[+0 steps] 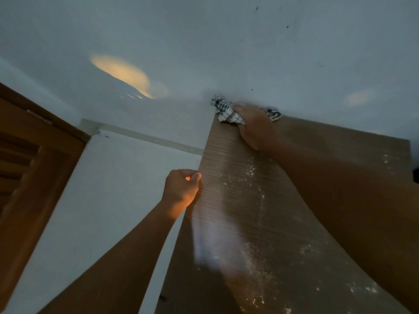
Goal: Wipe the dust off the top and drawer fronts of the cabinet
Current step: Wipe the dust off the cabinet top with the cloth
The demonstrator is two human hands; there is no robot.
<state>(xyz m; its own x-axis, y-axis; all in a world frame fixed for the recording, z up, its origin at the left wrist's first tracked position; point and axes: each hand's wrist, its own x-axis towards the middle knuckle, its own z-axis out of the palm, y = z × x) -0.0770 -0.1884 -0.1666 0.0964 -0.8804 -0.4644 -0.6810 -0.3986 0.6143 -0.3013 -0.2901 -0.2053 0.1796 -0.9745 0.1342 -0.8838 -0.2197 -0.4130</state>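
Observation:
The cabinet top [283,200] is a brown wood-grain board, seen from above and speckled with white dust. At its far edge, against the wall, lies a bunched checked cloth [226,112]. My right hand [251,125] lies palm down on the cloth, its fingers curled over it. My left hand [181,189] is curled into a fist at the board's left edge, thumb against the edge. An orange glow shines from inside the fist, as from a small light. The drawer fronts are out of view.
A pale wall [226,41] rises right behind the cabinet, with a yellow light patch [120,73] on it. A brown wooden door and frame [34,155] stand at the left. Dust lines and crumbs [260,291] cover the near part of the top.

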